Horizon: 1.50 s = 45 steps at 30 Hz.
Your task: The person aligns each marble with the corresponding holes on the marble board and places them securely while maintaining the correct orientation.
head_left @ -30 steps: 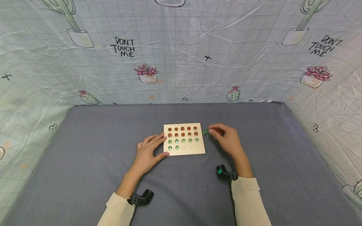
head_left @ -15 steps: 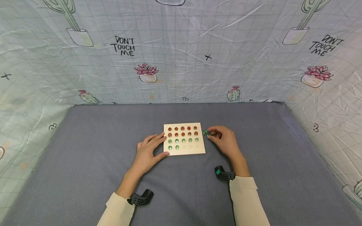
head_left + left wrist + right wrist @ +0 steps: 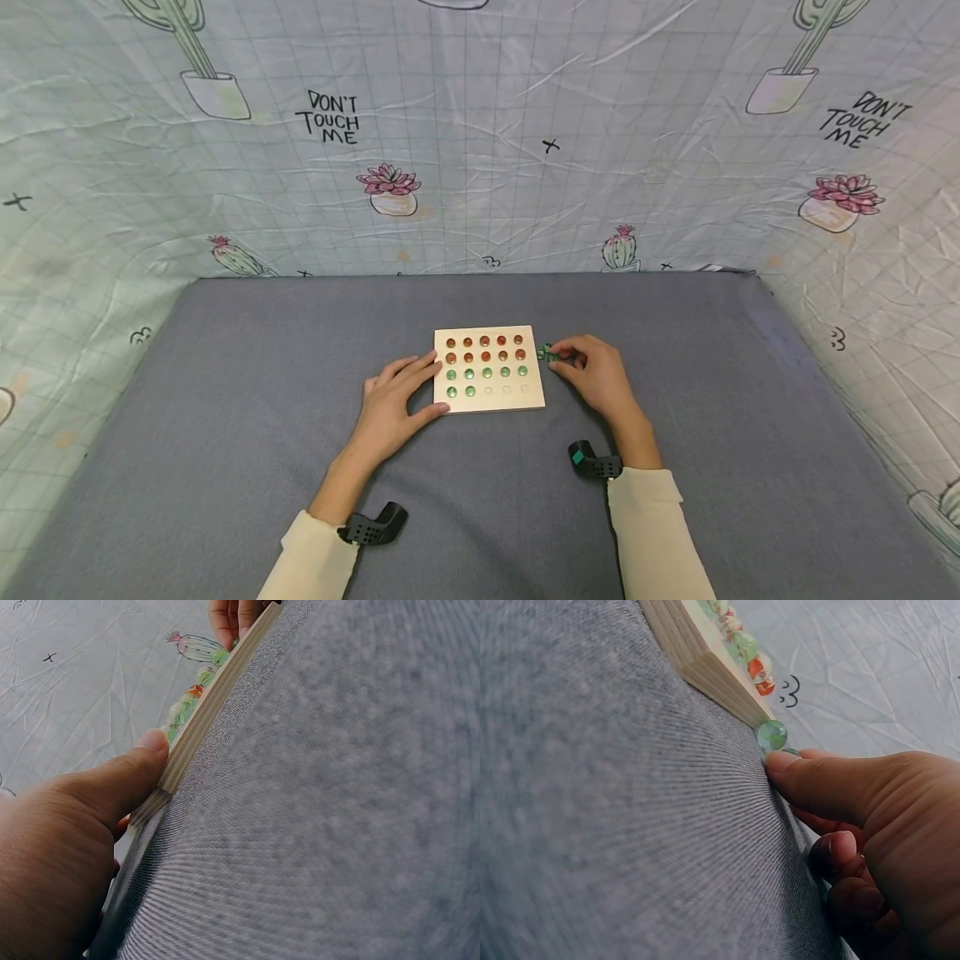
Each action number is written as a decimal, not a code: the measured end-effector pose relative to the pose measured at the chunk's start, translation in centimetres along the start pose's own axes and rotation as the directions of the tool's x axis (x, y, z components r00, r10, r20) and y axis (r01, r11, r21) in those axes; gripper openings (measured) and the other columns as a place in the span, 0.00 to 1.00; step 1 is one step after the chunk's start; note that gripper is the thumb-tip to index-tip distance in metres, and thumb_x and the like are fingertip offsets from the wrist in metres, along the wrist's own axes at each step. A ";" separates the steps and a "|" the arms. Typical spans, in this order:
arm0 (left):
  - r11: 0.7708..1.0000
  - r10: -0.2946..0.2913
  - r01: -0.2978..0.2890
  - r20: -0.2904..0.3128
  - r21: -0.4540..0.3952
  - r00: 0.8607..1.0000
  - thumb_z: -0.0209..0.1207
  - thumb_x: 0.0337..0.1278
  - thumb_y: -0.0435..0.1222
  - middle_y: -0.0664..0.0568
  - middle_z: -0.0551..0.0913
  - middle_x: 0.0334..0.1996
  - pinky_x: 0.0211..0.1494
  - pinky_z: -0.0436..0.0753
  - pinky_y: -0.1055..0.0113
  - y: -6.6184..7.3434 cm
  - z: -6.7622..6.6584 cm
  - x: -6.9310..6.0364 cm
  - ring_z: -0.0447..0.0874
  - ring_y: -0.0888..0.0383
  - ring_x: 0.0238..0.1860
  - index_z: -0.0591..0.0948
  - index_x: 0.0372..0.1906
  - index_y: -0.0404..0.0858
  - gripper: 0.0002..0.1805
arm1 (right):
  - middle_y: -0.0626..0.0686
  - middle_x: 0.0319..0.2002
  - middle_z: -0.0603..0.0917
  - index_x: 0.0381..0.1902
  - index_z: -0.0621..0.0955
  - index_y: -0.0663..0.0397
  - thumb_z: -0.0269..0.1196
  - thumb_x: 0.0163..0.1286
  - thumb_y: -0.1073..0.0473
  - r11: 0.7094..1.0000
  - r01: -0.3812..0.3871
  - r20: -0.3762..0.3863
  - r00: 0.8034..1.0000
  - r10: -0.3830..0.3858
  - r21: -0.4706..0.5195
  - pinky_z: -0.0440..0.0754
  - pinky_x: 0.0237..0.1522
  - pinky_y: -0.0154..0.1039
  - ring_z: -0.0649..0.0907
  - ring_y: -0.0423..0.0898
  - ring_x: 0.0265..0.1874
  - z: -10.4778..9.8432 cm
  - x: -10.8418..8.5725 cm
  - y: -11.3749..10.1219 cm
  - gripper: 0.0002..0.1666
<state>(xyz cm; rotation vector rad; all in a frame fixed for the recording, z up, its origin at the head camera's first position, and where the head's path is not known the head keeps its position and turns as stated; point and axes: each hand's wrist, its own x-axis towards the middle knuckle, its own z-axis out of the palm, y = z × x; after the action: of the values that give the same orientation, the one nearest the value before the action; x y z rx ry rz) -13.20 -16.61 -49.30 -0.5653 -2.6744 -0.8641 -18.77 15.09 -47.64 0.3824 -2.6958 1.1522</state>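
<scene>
A pale wooden board lies on the grey cloth, with orange-red marbles in its two far rows and green marbles in nearer holes. Three holes at the near right hold no marble. My left hand rests along the board's left edge, fingers extended, its thumb on the near corner. Just off the right edge sits a small cluster of loose green marbles. There my right hand pinches a green marble between thumb and forefinger, mostly hidden by the thumb. Another green marble touches the board's side.
Grey cloth covers the table around the board. Behind and at both sides hangs a white sheet printed with cacti. Each wrist carries a black camera mount.
My right hand has moved slightly left and closed its thumb and forefinger at the loose green marbles. The left hand and the board have stayed in place.
</scene>
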 end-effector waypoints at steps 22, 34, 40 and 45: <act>1.000 -0.010 0.010 0.017 -0.002 1.000 0.69 0.47 0.50 0.54 0.69 0.67 0.51 0.59 0.49 0.0 -0.4 0.3 0.63 0.50 0.66 0.75 0.65 0.43 0.37 | 0.50 0.30 0.80 0.39 0.86 0.53 0.72 0.58 0.61 0.997 -0.076 0.048 0.996 0.074 0.032 0.66 0.26 0.38 0.70 0.45 0.21 -0.4 0.2 -0.4 0.10; 1.000 0.012 -0.012 0.010 -0.008 1.000 0.70 0.47 0.49 0.52 0.70 0.66 0.49 0.59 0.50 -0.3 -0.7 0.7 0.64 0.49 0.65 0.76 0.64 0.42 0.36 | 0.49 0.29 0.80 0.38 0.86 0.54 0.71 0.59 0.60 0.997 -0.077 0.038 0.996 0.077 0.021 0.68 0.25 0.38 0.71 0.44 0.20 -0.2 0.5 -0.6 0.09; 1.000 0.002 -0.002 0.017 -0.015 1.000 0.69 0.48 0.49 0.53 0.70 0.66 0.49 0.59 0.50 -0.2 -0.7 0.7 0.64 0.50 0.65 0.76 0.64 0.43 0.36 | 0.50 0.29 0.80 0.39 0.85 0.55 0.71 0.59 0.61 0.997 -0.077 0.029 0.997 0.076 0.028 0.69 0.25 0.37 0.73 0.44 0.20 -0.4 0.5 -0.7 0.10; 1.000 -0.005 0.005 0.024 -0.010 1.000 0.69 0.47 0.50 0.53 0.70 0.67 0.50 0.59 0.50 -0.3 -0.7 0.6 0.63 0.50 0.65 0.75 0.64 0.43 0.36 | 0.49 0.28 0.80 0.39 0.85 0.54 0.70 0.60 0.59 0.997 -0.074 0.031 0.997 0.073 0.032 0.69 0.25 0.37 0.73 0.44 0.21 -0.4 0.6 -1.1 0.10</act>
<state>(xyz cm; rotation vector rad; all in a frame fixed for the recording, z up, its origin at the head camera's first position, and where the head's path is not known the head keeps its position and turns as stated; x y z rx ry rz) -13.78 -17.04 -48.68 -0.5753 -2.6952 -0.8775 -19.00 14.55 -46.48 0.3093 -2.7405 1.2219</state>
